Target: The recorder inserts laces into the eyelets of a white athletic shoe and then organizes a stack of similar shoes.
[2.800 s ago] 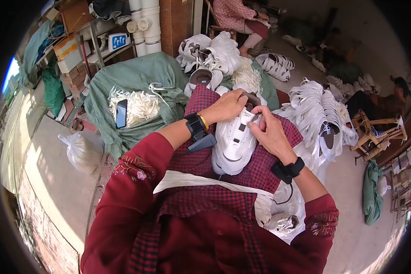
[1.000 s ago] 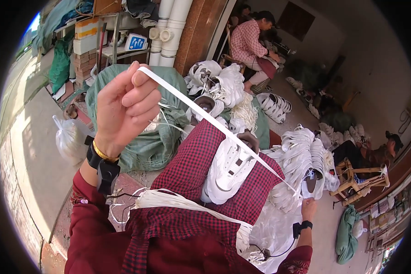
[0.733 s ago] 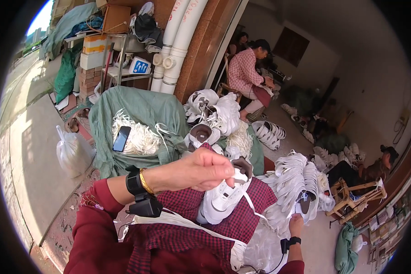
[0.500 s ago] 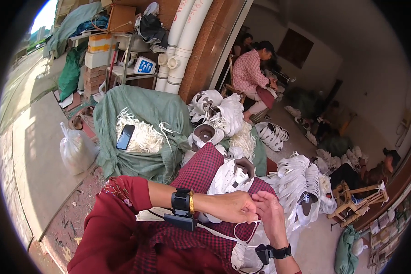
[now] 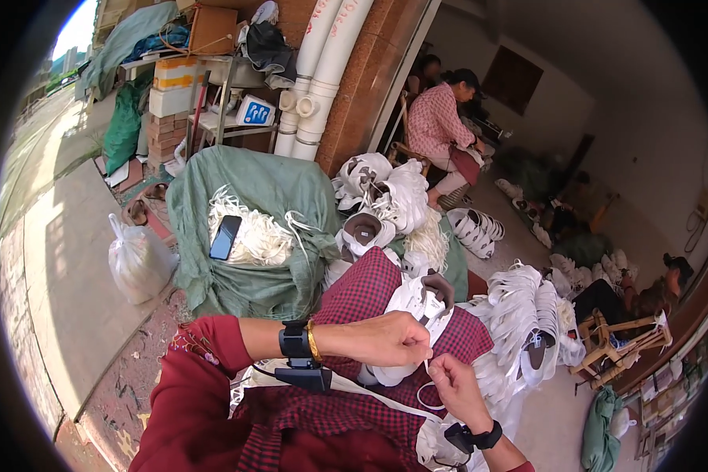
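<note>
Brown, stone-like facing covers the doorway pillar [image 5: 370, 94], beside which two smooth white plastic pipes [image 5: 330, 71] are fixed. In the head view, coarse green cloth [image 5: 252, 169] is draped over a low bulky form and topped by one tangled heap of flat white laces [image 5: 263, 240], on which one dark-screened smartphone [image 5: 225, 237] is laid. To its left, one knotted, translucent plastic bag [image 5: 140, 263] is set on the ground. White shoe uppers [image 5: 515, 315] are stacked in ribbed rows at the right, too many to be counted, near one bamboo stool [image 5: 606, 358].

One white sneaker [image 5: 409, 299], perforated and lined in brown, is rested on the red-and-black checked apron [image 5: 362, 291] across the lap, partly covered by the left hand [image 5: 401, 338]. One thin white lace [image 5: 419, 393] is pinched between the closed fingers of both hands, the right hand [image 5: 458, 389] being held just beside the left, and a small loop is formed below.
</note>
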### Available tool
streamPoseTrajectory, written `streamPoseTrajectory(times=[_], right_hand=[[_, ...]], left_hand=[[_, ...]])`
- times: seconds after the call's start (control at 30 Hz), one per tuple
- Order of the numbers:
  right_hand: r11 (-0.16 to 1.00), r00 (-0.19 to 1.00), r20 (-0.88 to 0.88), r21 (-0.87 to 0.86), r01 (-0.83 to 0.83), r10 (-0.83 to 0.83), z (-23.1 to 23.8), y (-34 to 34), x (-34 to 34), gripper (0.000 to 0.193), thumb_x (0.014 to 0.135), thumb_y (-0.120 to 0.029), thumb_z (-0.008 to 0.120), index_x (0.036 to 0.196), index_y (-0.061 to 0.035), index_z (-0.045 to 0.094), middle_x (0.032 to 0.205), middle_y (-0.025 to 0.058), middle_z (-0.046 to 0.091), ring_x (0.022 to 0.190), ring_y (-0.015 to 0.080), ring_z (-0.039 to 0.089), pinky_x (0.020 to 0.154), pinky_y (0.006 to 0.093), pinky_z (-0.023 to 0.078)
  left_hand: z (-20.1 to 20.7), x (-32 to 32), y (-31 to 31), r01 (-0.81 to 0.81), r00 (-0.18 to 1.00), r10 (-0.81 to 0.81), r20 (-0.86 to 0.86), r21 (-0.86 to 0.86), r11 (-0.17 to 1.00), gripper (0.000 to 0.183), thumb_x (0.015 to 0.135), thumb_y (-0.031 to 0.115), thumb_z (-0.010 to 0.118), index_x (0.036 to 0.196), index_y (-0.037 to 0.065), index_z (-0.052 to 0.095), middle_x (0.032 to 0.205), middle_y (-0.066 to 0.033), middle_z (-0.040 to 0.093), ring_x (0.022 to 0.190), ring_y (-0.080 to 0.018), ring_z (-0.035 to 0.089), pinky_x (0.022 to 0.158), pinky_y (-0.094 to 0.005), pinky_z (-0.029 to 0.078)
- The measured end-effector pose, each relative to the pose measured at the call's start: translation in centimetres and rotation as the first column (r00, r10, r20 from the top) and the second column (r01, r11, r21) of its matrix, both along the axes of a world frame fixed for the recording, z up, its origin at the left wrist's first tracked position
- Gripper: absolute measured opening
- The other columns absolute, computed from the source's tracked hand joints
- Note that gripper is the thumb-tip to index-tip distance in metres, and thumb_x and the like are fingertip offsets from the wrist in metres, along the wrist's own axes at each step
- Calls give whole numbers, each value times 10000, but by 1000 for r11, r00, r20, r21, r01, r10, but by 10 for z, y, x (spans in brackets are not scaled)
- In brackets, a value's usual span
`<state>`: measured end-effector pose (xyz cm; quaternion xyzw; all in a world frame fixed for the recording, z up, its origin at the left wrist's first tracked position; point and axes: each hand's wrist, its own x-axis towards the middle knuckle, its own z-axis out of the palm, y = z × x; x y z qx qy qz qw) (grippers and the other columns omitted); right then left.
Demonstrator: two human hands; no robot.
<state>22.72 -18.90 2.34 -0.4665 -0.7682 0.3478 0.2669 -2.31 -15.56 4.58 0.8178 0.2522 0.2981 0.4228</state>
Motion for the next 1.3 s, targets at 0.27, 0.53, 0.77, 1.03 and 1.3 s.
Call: streamPoseTrajectory(times=[0.27, 0.53, 0.77, 1.03, 1.3], right_hand=[[897, 823, -563, -399, -188, -78, 24, -1, -33, 255, 1022, -198, 458, 1149, -11, 574, 908, 20, 609, 759, 98, 559, 689, 248, 459], [878, 884, -465, -442, -186, -47, 27, 1, -30, 125, 1008, -156, 589, 967, -38, 599, 704, -69, 430, 581, 26, 307, 511, 213, 205], [915, 897, -443, -362, -176, -2, 23, 4, -24, 165, 988, -162, 660, 1038, -5, 667, 873, -39, 632, 724, 11, 525, 615, 174, 393], [961, 910, -414, -250, -121, 7, 21, 10, -25, 118, 951, -95, 699, 987, 14, 727, 935, 19, 701, 837, 45, 612, 729, 206, 484], [988, 893, -445, -155, 2, -72, 1, 31, -7, 50, 928, -28, 690, 948, 5, 723, 861, -34, 648, 781, 31, 578, 720, 200, 464]], left_hand=[[8, 4, -10, 16, 997, -13, 76, -41, 999, 259, 954, 204, 652, 794, 0, 666, 630, 7, 597, 575, -41, 471, 512, -280, 393], [9, -7, -13, -80, 996, 78, 35, 63, 995, 273, 930, 222, 697, 777, -1, 661, 588, -34, 586, 537, -75, 488, 487, -300, 392], [2, -9, -12, -88, 995, 82, 57, 118, 989, 243, 929, 200, 663, 812, -13, 659, 589, -59, 583, 527, -104, 506, 502, -325, 403], [-6, -11, -6, -99, 994, 96, 45, 82, 992, 272, 943, 243, 661, 835, -6, 674, 601, -47, 580, 546, -96, 515, 508, -323, 413], [-38, -11, 23, -194, 980, 192, 44, 58, 979, 239, 918, 233, 687, 950, -4, 684, 748, -50, 660, 680, -98, 600, 636, -296, 505]])
